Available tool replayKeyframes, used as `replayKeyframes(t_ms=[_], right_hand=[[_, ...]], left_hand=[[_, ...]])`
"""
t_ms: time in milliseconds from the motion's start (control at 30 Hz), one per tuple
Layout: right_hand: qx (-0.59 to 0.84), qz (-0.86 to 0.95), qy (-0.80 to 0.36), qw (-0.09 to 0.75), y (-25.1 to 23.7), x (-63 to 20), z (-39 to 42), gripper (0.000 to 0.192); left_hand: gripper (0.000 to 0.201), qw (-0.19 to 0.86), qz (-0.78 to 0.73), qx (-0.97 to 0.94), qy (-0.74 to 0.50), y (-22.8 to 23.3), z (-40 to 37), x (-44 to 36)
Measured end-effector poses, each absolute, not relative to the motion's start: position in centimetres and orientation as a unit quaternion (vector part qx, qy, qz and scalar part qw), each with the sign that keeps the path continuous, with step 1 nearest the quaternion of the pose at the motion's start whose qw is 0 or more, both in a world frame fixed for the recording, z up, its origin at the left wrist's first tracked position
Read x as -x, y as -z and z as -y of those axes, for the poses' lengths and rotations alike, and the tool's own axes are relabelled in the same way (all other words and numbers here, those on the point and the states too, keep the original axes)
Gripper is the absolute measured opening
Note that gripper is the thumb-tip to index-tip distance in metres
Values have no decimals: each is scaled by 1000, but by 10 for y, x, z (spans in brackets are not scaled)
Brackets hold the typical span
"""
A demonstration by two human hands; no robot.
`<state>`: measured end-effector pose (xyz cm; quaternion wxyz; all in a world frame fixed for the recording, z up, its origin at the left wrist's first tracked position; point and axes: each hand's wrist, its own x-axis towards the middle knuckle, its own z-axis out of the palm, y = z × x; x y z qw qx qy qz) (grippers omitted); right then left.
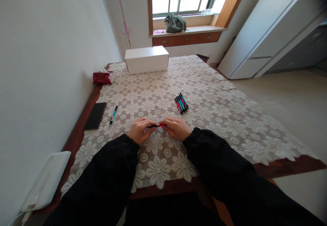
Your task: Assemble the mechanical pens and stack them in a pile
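Note:
Between my two hands, just above or on the lace tablecloth, is a red and black pen [158,125]. My left hand [141,130] pinches its black end, while my right hand [175,128] grips the red part. Whether the pen is in one piece or two cannot be made out. Beyond my right hand lies a row of several pens [181,102], some red and some teal, all with black ends. A single teal and black pen [113,114] lies apart, to the left of my left hand.
A black flat notebook-like item [95,116] lies at the table's left edge, with a red tissue pack [102,78] farther back. A white box [147,61] stands at the far end. A white device with a cable [47,181] is at the near left, beside the wall.

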<state>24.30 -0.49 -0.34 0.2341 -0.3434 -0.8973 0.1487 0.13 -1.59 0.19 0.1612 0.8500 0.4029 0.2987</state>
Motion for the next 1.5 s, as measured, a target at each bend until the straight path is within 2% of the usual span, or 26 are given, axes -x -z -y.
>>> replayKeyframes(t_ms=[500, 833, 1500], right_hand=[[384, 884, -131, 235, 3, -241, 5, 15], [335, 896, -148, 249, 3, -242, 4, 17], [342, 897, -129, 247, 3, -241, 6, 13]], left_hand=[[12, 151, -417, -843, -305, -1, 15, -1], [13, 148, -404, -850, -302, -2, 17, -1], [11, 132, -412, -842, -324, -1, 18, -1]])
